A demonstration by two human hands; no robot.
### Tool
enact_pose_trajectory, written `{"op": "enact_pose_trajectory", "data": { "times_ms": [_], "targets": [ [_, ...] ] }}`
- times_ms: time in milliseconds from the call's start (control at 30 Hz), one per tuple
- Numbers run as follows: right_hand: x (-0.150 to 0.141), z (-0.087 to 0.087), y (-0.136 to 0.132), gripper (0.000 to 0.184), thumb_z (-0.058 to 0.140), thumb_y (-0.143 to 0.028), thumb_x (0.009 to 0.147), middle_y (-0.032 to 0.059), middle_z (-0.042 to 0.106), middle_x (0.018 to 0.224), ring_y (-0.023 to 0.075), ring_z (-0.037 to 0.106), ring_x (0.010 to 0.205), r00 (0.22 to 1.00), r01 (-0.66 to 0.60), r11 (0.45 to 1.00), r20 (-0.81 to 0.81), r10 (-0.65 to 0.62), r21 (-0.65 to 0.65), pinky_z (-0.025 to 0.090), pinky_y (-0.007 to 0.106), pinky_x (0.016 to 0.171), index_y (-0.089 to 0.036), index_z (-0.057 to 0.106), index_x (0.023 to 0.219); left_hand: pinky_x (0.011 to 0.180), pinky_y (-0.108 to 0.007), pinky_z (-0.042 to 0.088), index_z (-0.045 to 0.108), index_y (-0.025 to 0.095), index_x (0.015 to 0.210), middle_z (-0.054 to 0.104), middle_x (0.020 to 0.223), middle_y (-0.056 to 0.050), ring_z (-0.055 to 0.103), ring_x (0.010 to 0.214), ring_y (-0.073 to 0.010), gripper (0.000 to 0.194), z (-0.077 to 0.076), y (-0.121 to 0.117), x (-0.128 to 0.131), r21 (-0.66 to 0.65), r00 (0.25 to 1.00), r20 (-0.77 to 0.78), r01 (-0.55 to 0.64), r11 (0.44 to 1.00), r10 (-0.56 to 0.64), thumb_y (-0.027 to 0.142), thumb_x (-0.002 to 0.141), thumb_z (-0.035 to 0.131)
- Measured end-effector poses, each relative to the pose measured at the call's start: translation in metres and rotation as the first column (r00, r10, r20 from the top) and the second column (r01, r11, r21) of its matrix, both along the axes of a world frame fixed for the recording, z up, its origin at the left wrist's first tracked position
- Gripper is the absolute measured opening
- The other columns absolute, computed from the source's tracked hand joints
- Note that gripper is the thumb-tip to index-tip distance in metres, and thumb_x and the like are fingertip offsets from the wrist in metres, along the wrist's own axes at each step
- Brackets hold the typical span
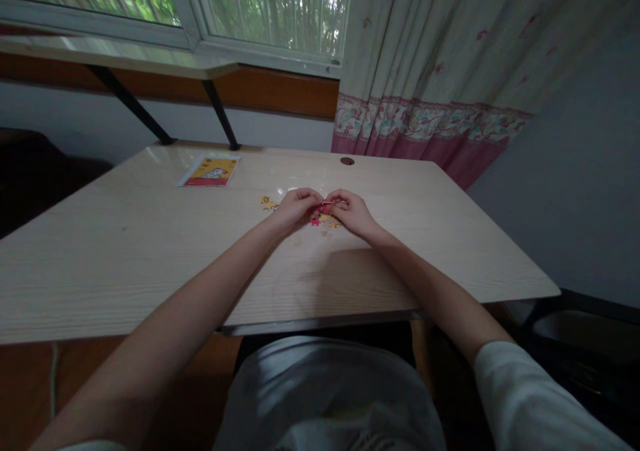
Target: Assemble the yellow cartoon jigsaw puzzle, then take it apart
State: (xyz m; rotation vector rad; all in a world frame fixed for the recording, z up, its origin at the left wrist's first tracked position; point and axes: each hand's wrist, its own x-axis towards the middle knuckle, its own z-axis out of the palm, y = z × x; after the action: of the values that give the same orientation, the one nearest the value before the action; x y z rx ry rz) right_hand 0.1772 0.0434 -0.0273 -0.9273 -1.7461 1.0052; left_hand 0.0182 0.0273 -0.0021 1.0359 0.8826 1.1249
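Note:
Close together over the middle of the desk, my left hand (pixel 300 205) and my right hand (pixel 351 211) both have their fingers pinched on small red jigsaw puzzle pieces (pixel 325 207). The pieces meet between my fingertips; whether they are joined I cannot tell. Just below lie another red puzzle piece (pixel 315 222) and several yellow pieces (pixel 330 220), partly covered by my fingers. More yellow puzzle pieces with dark markings (pixel 266 200) lie left of my left hand, some of them hidden behind it.
A yellow and red picture sheet (pixel 213 172) with a white cartoon figure lies at the desk's back left. The wooden desk (pixel 150 257) has a round cable hole (pixel 347 161) near its back edge. Black shelf supports (pixel 220 114) rise behind, and a curtain (pixel 400 121) hangs at the back right.

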Motion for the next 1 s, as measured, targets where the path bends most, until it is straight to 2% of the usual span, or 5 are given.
{"op": "enact_pose_trajectory", "data": {
  "times_ms": [200, 367, 567, 800, 1000],
  "targets": [
    [0.001, 0.005, -0.003, 0.017, 0.055, -0.018, 0.070, -0.0015, 0.061, 0.075, 0.0073, 0.053, 0.057, 0.998, 0.043, 0.998, 0.053, -0.046, 0.047, 0.043, 0.020, 0.056, -0.017, 0.060, 0.086, 0.047, -0.020, 0.038, 0.060, 0.012, 0.065, 0.055, 0.048, -0.001, 0.049, 0.043, -0.0072, 0.008, -0.003, 0.003, -0.001, 0.008, 0.999, -0.033, -0.011, 1.000, 0.011, 0.009, 0.073, 0.061],
    [0.000, 0.011, -0.006, 0.019, 0.052, -0.016, 0.067, -0.0031, 0.058, 0.066, 0.0068, 0.048, 0.052, 0.992, 0.092, 0.994, 0.077, -0.096, 0.052, 0.039, 0.019, 0.052, -0.016, 0.060, 0.084, 0.049, -0.020, 0.038, 0.061, 0.012, 0.069, 0.057, 0.051, -0.001, 0.050, 0.045, -0.0067, 0.009, -0.006, 0.004, -0.001, 0.029, 1.000, -0.025, 0.010, 1.000, -0.010, 0.017, 0.076, 0.065],
    [0.000, 0.014, -0.006, 0.017, 0.052, -0.016, 0.064, -0.0027, 0.058, 0.066, 0.0067, 0.047, 0.052, 0.992, 0.123, 0.991, 0.033, -0.125, 0.060, 0.038, 0.020, 0.051, -0.016, 0.059, 0.080, 0.059, -0.022, 0.044, 0.065, 0.011, 0.076, 0.066, 0.061, -0.003, 0.058, 0.055, -0.0089, 0.013, -0.010, 0.005, -0.002, 0.079, 0.997, -0.017, 0.075, 0.994, -0.074, 0.010, 0.065, 0.072],
    [0.000, 0.012, -0.004, 0.017, 0.053, -0.016, 0.062, -0.0042, 0.054, 0.058, 0.0075, 0.046, 0.051, 0.986, 0.159, 0.987, 0.051, -0.160, 0.038, 0.036, 0.020, 0.050, -0.016, 0.061, 0.077, 0.056, -0.022, 0.044, 0.066, 0.012, 0.073, 0.064, 0.059, -0.002, 0.059, 0.056, -0.0098, 0.011, -0.008, 0.005, -0.003, 0.095, 0.994, -0.108, 0.004, 0.995, 0.007, 0.005, 0.064, 0.065],
    [-0.003, 0.010, 0.000, 0.016, 0.056, -0.018, 0.059, -0.0020, 0.059, 0.063, 0.0088, 0.053, 0.054, 0.988, 0.139, 0.986, -0.058, -0.144, -0.091, 0.042, 0.021, 0.053, -0.017, 0.060, 0.074, 0.054, -0.022, 0.044, 0.067, 0.011, 0.072, 0.064, 0.058, -0.003, 0.058, 0.052, -0.0099, 0.011, -0.004, 0.004, -0.003, 0.091, 0.988, -0.142, -0.053, 0.994, 0.066, 0.004, 0.063, 0.065]
  ]
}}
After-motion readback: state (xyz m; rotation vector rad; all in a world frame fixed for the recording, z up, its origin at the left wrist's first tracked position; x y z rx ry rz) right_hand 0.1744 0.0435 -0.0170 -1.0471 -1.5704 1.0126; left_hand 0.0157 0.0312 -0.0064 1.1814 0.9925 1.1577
